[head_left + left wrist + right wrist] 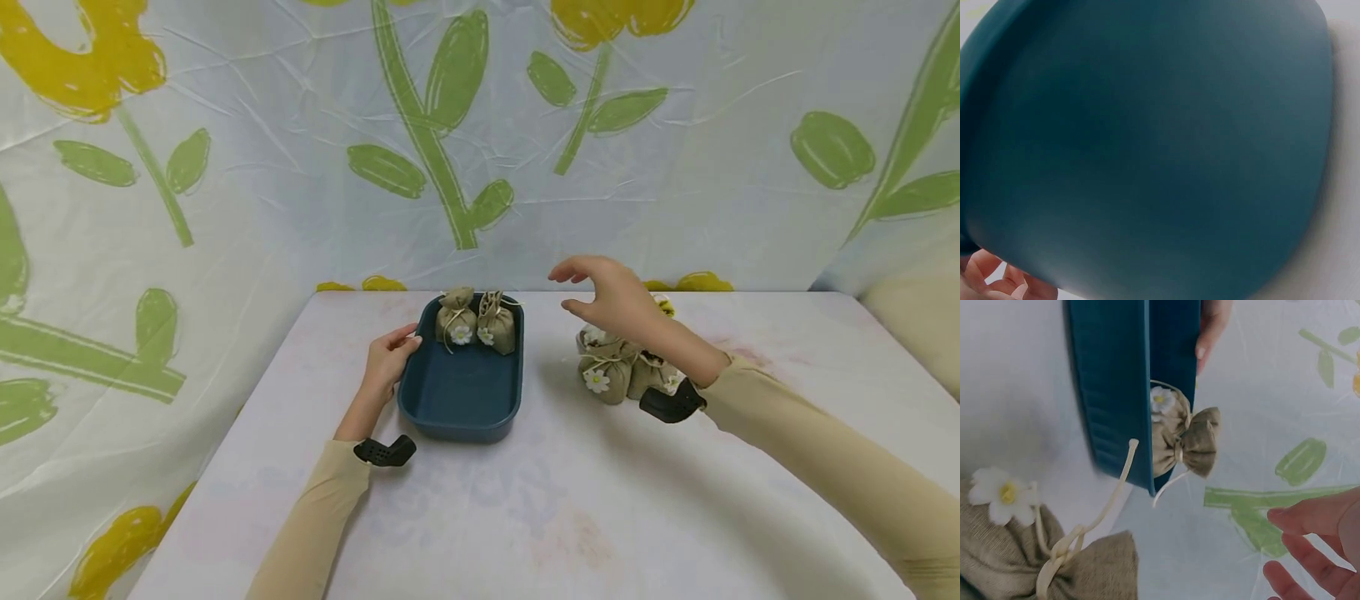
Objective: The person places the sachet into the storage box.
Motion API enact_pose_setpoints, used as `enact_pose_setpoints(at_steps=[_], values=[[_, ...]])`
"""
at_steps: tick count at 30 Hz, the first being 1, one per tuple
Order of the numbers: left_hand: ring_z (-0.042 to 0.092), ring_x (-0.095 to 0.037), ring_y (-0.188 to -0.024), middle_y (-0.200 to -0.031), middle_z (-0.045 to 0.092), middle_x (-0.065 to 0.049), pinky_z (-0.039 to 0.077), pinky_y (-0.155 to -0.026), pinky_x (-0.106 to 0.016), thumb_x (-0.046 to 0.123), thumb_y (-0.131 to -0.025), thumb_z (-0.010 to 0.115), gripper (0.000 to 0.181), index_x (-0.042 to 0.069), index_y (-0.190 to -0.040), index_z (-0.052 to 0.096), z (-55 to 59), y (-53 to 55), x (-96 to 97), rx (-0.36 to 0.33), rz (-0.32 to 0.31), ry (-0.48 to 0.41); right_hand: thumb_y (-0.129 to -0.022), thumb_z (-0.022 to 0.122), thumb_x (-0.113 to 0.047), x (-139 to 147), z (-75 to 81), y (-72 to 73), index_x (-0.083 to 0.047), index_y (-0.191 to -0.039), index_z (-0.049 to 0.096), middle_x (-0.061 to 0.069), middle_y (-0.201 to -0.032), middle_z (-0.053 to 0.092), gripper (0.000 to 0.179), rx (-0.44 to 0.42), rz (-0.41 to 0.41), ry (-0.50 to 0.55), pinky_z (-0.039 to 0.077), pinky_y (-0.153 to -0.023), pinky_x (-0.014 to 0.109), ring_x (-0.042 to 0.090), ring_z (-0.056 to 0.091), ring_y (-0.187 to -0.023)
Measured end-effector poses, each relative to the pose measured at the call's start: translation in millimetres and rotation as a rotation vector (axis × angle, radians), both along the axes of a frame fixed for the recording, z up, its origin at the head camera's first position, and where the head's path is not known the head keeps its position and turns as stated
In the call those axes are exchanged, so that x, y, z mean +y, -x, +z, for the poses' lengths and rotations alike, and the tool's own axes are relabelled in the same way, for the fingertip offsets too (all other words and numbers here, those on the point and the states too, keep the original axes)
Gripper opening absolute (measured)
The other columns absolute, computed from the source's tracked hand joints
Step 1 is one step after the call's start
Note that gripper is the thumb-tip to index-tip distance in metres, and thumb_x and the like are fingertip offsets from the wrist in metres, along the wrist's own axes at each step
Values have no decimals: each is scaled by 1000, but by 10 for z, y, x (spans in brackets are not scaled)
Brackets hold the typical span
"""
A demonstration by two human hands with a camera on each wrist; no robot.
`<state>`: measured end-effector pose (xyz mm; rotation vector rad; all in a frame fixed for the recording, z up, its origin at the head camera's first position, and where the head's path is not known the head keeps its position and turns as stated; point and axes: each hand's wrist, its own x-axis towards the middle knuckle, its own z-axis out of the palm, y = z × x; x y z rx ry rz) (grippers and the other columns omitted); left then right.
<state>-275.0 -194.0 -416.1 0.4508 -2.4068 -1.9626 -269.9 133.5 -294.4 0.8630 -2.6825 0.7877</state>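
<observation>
A dark teal plastic bin point(461, 404) sits on the table, its left rim gripped by my left hand point(387, 360). Two burlap drawstring pouches, the left one point(455, 321) and the right one point(498, 323), stand side by side at its far end, each with a white daisy. My right hand point(617, 293) hovers right of the bin, fingers spread and holding nothing. Below its wrist, more burlap pouches point(607, 379) cluster on the table, partly hidden by the forearm. The right wrist view has one such pouch point(1004, 550) close up, its cream cord tied in a knot.
The pale tabletop point(480, 517) meets a hanging flower-print sheet point(300, 167) at the back and left. A yellow-and-black flower point(664, 307) shows behind the right forearm. Each wrist carries a black camera mount, such as the left mount point(385, 451).
</observation>
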Motion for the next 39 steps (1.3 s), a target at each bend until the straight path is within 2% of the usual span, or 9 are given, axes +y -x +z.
enact_pose_setpoints(at_steps=[8,17,23,26,30,32,39], values=[[56,-19,-90,-107,59,-8,46,-63,-19,19,-94,61,39,12,-132,60,-19,-46,4,2,-14,1,-85,69,-3,277,-66,-107,-6,-116,64,13,-113,67,32,22,-44,47,46,-87,49,33,59,-104],[57,-21,-93,-106,59,-7,47,-67,-21,20,-94,60,39,13,-133,59,-32,-52,40,1,-26,10,-84,72,-6,562,-184,-201,-6,-113,66,14,-111,68,29,33,-121,124,47,-87,51,33,60,-104],[56,-19,-92,-107,59,-7,47,-68,-21,21,-95,60,39,14,-133,59,-48,-43,38,5,-41,32,-81,75,-7,716,-323,-242,-3,-110,66,14,-104,70,30,107,-150,169,47,-85,48,32,63,-94],[56,-19,-89,-106,60,-7,46,-65,-21,20,-95,60,39,13,-133,59,-44,-41,40,18,-45,36,-81,75,-8,804,-405,-264,-3,-111,65,13,-102,70,32,130,-165,189,47,-83,41,23,63,-90],[56,-16,-85,-106,60,-8,44,-61,-20,20,-95,60,39,12,-133,59,-37,-37,45,34,-51,40,-82,75,-13,920,-504,-290,-4,-116,63,14,-102,69,37,107,-195,218,47,-82,30,-3,56,-87],[55,-13,-82,-106,60,-8,44,-60,-19,20,-95,60,39,12,-133,59,-34,-34,40,35,-49,40,-82,76,-16,964,-544,-292,-4,-117,63,14,-101,68,39,91,-214,237,45,-82,24,-9,54,-87],[53,-13,-77,-106,58,-7,38,-53,-19,22,-95,59,40,14,-135,57,-11,-62,-15,17,-46,46,-81,77,-19,1034,-657,-277,-5,-119,61,15,-100,68,44,72,-239,285,42,-79,17,12,61,-89]])
